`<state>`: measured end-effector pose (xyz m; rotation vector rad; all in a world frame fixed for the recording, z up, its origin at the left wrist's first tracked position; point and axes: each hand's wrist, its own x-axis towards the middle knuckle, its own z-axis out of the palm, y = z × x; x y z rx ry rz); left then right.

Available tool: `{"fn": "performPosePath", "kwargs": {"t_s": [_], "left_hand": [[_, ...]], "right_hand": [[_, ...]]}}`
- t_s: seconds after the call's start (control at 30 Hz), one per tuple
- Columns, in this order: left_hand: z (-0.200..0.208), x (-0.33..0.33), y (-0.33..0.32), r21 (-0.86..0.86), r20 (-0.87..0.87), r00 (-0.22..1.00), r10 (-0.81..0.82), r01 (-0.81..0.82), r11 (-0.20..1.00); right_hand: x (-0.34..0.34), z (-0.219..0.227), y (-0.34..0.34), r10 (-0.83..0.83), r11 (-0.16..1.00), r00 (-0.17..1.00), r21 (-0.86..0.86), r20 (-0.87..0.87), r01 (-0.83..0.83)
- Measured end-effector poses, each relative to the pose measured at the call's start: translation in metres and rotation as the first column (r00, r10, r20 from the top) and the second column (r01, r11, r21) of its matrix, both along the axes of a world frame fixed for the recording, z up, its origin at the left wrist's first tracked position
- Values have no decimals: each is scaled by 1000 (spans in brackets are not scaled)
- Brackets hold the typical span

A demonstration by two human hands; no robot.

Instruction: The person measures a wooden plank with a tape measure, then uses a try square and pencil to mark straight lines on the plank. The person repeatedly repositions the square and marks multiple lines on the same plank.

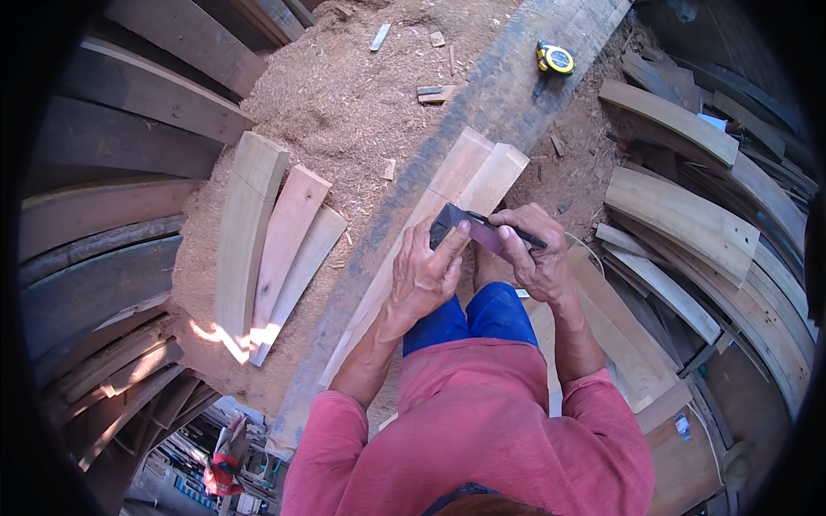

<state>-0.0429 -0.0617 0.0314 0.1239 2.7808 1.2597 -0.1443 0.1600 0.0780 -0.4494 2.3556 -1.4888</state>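
Observation:
My left hand [430, 262] is closed on a try square [446, 224] with a dark stock, its thumb pressed on top. The square's flat blade [492, 244] reaches toward my right hand [538, 254]. That hand pinches a slim black pen or pencil [527, 235], with its thumb by the blade. Beneath the tool lie two pale boards, one [449, 175] on the left and one [503, 175] on the right, side by side on a long worn beam [400, 176]. A thin line crosses the left board just beyond my left hand. My fingers partly hide the square.
A yellow and black tape measure [555, 58] rests on the beam's far end. Left of the beam, several cut boards [249, 215] lie on sawdust [335, 103]. Planks [129, 138] are stacked along the left, with more timber [680, 215] on the right.

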Motion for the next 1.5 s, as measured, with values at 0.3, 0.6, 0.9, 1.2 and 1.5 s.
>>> {"fn": "performPosePath", "kwargs": {"t_s": [0.3,0.6,0.9,1.2,1.5], "left_hand": [[1,2,2,-15,-16,1000,0,-1,1000],[2,2,4,-58,5,1000,1,0,998],[-2,7,2,-69,-8,1000,23,-24,997],[3,29,-5,-90,17,998,63,-61,994],[9,25,-2,-68,46,995,90,-87,994]], "right_hand": [[8,13,22,-136,988,991,-70,-5,135],[11,4,25,23,997,997,76,-78,-17],[28,-7,41,-110,992,983,50,-147,118],[40,-17,33,-62,992,994,103,-89,71],[39,-17,-11,124,981,983,165,-134,-101]]}}
